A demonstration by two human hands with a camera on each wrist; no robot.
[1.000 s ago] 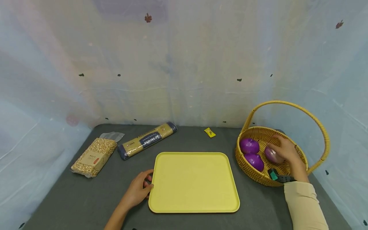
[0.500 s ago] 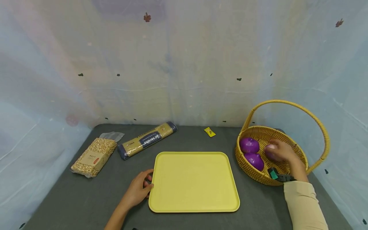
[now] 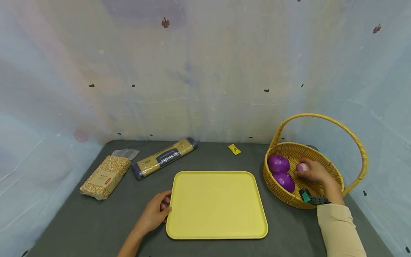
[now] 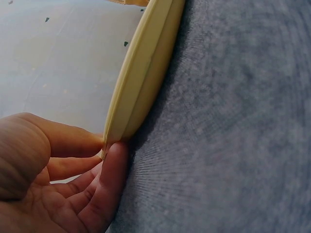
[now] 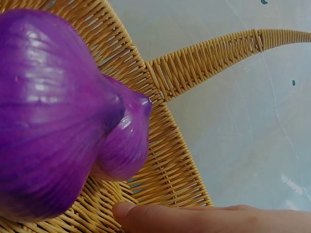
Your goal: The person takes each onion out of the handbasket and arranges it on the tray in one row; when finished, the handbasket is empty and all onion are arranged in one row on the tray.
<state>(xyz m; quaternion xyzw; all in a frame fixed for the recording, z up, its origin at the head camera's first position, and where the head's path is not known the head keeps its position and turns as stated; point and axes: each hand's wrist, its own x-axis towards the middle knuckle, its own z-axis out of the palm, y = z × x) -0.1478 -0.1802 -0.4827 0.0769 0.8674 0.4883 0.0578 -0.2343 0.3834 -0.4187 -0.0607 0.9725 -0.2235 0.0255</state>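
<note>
My left hand (image 3: pixel 153 211) pinches the left rim of a yellow rectangular tray (image 3: pixel 217 233). Close up in the left wrist view, thumb and fingers (image 4: pixel 114 170) meet on both sides of the tray edge (image 4: pixel 138 82). On the right, my right hand (image 3: pixel 316 172) reaches into a round wicker basket (image 3: pixel 273 188) and grips a pinkish-purple onion (image 3: pixel 302 167), mostly covered by the fingers. Two glossy purple onions (image 3: pixel 284 181) rest at the basket's left side. In the right wrist view, the nearer purple onion (image 5: pixel 43 111) looms large beside a finger (image 5: pixel 160 218).
A tall arched handle (image 3: pixel 353 134) rises over the basket. At the back left of the grey table (image 3: pixel 208 155) lie a vacuum-packed bag of pale kernels (image 3: pixel 107 175) and a long gold-and-blue pasta packet (image 3: pixel 165 157). A small yellow wrapped packet (image 3: pixel 234 149) lies behind the tray.
My right hand has shifted slightly within the basket, and its onion has turned so a paler part shows between the fingers. The left hand and tray have stayed put.
</note>
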